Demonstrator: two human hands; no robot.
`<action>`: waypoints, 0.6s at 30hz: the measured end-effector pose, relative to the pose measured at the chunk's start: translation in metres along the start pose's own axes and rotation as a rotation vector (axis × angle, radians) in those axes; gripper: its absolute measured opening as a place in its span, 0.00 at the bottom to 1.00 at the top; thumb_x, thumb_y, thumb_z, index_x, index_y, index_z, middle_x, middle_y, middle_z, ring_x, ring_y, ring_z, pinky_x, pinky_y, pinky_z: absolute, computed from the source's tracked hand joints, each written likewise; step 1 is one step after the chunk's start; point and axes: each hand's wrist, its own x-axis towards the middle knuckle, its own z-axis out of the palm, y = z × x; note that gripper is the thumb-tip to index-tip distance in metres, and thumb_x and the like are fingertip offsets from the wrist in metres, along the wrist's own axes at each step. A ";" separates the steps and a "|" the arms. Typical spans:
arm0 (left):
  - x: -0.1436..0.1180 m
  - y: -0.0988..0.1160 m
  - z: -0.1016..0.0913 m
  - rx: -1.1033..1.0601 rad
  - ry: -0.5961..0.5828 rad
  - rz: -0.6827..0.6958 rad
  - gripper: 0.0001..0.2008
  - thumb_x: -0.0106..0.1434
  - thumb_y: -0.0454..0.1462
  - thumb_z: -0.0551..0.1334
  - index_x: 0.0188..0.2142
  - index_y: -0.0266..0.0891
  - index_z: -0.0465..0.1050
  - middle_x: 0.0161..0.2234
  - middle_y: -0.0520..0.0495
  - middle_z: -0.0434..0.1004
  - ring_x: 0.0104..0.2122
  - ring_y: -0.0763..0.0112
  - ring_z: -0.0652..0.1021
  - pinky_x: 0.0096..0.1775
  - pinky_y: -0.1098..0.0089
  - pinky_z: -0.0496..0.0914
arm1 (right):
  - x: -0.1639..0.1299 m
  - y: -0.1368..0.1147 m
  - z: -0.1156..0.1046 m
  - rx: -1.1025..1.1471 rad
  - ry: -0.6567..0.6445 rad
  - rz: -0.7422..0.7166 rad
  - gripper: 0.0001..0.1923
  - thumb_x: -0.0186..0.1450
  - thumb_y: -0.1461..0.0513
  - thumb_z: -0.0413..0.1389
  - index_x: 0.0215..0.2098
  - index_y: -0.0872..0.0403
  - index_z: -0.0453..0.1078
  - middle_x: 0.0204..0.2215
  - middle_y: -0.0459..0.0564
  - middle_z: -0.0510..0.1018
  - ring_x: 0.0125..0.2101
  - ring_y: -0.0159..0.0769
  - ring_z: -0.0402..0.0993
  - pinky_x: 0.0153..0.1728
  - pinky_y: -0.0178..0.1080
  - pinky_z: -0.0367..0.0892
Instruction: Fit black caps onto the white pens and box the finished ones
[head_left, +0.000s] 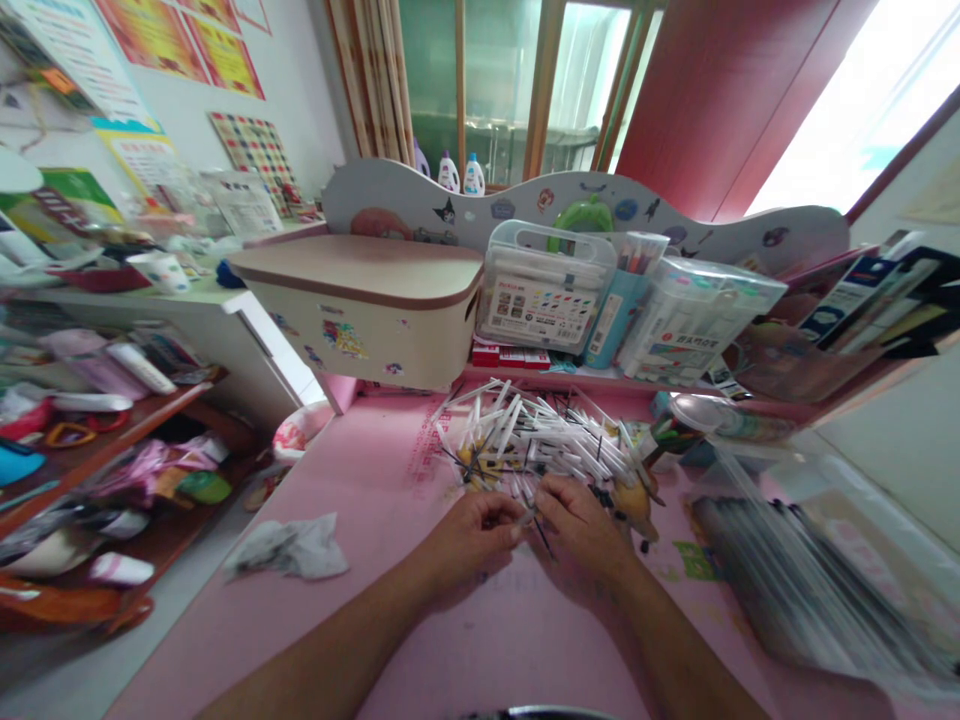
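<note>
- Pink desk mat (360,600), cluttered kids' desk.
- L hand (472,530) & R hand (581,530) pinch one thin white pen part (527,518) between them, lying approx left-right.
- Pile of white pen barrels (540,435) just beyond both hands (R slightly nearer).

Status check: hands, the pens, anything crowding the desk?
Left hand and right hand together, pinching one small pen part between them. Pile of white pens just beyond. Crumpled tissue off left, clear bag at right.

A pink table (420,640) holds a pile of white pens (540,435) near its back edge and crumpled paper (289,548) by its left edge.
</note>
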 end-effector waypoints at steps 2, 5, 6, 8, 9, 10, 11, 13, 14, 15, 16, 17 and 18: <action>0.000 0.000 0.000 0.016 -0.006 0.006 0.13 0.50 0.41 0.74 0.32 0.35 0.79 0.26 0.50 0.74 0.24 0.77 0.68 0.27 0.74 0.56 | 0.001 0.000 0.000 -0.088 -0.033 -0.059 0.04 0.62 0.61 0.55 0.29 0.51 0.70 0.27 0.49 0.71 0.30 0.38 0.65 0.34 0.39 0.61; -0.001 0.001 0.000 0.026 -0.004 0.015 0.13 0.50 0.41 0.74 0.32 0.35 0.79 0.26 0.50 0.74 0.25 0.76 0.69 0.27 0.74 0.57 | 0.003 -0.002 -0.001 -0.092 -0.040 -0.074 0.05 0.63 0.61 0.56 0.28 0.52 0.70 0.25 0.48 0.71 0.28 0.36 0.63 0.31 0.38 0.60; -0.001 0.002 0.000 0.030 -0.003 0.019 0.13 0.50 0.41 0.74 0.32 0.35 0.79 0.26 0.50 0.74 0.25 0.76 0.69 0.28 0.74 0.57 | 0.004 -0.002 0.000 -0.054 -0.032 -0.041 0.06 0.63 0.60 0.56 0.28 0.52 0.70 0.24 0.48 0.70 0.27 0.36 0.63 0.30 0.38 0.60; 0.000 0.001 -0.001 0.056 0.001 0.034 0.13 0.51 0.41 0.73 0.33 0.35 0.80 0.27 0.49 0.75 0.25 0.76 0.69 0.28 0.74 0.58 | 0.006 -0.004 0.001 0.044 -0.007 0.055 0.10 0.65 0.58 0.55 0.26 0.52 0.70 0.22 0.47 0.69 0.26 0.36 0.62 0.28 0.37 0.59; 0.000 0.001 -0.002 0.075 0.003 0.040 0.13 0.51 0.41 0.73 0.33 0.35 0.80 0.27 0.49 0.76 0.26 0.75 0.70 0.29 0.74 0.58 | 0.006 -0.005 0.001 0.092 0.011 0.104 0.13 0.66 0.57 0.54 0.24 0.52 0.69 0.20 0.47 0.68 0.25 0.35 0.62 0.26 0.36 0.59; 0.001 0.000 -0.002 0.094 0.004 0.046 0.12 0.51 0.40 0.73 0.33 0.35 0.80 0.28 0.49 0.76 0.26 0.75 0.70 0.29 0.74 0.59 | 0.006 -0.005 0.002 0.133 0.024 0.147 0.15 0.67 0.57 0.53 0.23 0.52 0.69 0.20 0.47 0.67 0.24 0.35 0.61 0.25 0.36 0.58; 0.001 -0.001 -0.003 0.112 0.003 0.051 0.12 0.52 0.40 0.73 0.33 0.35 0.80 0.28 0.49 0.76 0.26 0.75 0.70 0.30 0.74 0.59 | 0.006 -0.005 0.003 0.164 0.031 0.175 0.16 0.67 0.56 0.53 0.23 0.52 0.68 0.19 0.46 0.66 0.24 0.34 0.61 0.25 0.36 0.57; 0.002 -0.002 -0.004 0.126 0.009 0.064 0.12 0.52 0.40 0.73 0.33 0.34 0.79 0.27 0.49 0.74 0.26 0.75 0.69 0.29 0.74 0.58 | 0.006 -0.004 0.005 0.205 0.030 0.197 0.17 0.67 0.54 0.54 0.23 0.52 0.68 0.19 0.46 0.65 0.23 0.34 0.60 0.24 0.36 0.57; 0.002 -0.003 -0.004 0.119 0.017 0.072 0.12 0.52 0.40 0.73 0.33 0.34 0.79 0.27 0.50 0.73 0.25 0.75 0.69 0.28 0.74 0.58 | 0.005 -0.004 0.006 0.218 0.025 0.201 0.17 0.66 0.53 0.55 0.23 0.52 0.67 0.19 0.45 0.65 0.23 0.34 0.60 0.24 0.35 0.57; 0.002 -0.003 -0.004 0.112 0.028 0.079 0.13 0.51 0.40 0.73 0.33 0.34 0.78 0.26 0.51 0.73 0.25 0.76 0.68 0.27 0.74 0.57 | 0.005 -0.002 0.007 0.230 0.020 0.207 0.18 0.67 0.53 0.54 0.22 0.52 0.66 0.19 0.45 0.64 0.23 0.34 0.60 0.24 0.35 0.57; 0.002 -0.003 -0.003 0.107 0.043 0.089 0.13 0.51 0.40 0.73 0.32 0.34 0.77 0.26 0.51 0.72 0.25 0.76 0.67 0.27 0.74 0.57 | 0.005 -0.001 0.007 0.248 0.017 0.222 0.19 0.69 0.52 0.51 0.22 0.51 0.64 0.19 0.45 0.63 0.23 0.34 0.60 0.23 0.35 0.57; 0.002 -0.002 -0.003 0.104 0.063 0.102 0.13 0.50 0.40 0.73 0.32 0.35 0.77 0.25 0.52 0.71 0.24 0.77 0.67 0.27 0.74 0.57 | 0.005 0.001 0.008 0.251 0.022 0.229 0.21 0.71 0.52 0.48 0.22 0.51 0.63 0.19 0.44 0.62 0.22 0.33 0.59 0.23 0.35 0.56; 0.002 0.000 -0.002 0.097 0.091 0.120 0.13 0.50 0.39 0.73 0.32 0.35 0.76 0.25 0.53 0.70 0.25 0.77 0.67 0.27 0.75 0.58 | 0.005 0.003 0.009 0.238 0.029 0.223 0.21 0.72 0.53 0.45 0.23 0.51 0.62 0.19 0.44 0.63 0.22 0.33 0.59 0.23 0.35 0.56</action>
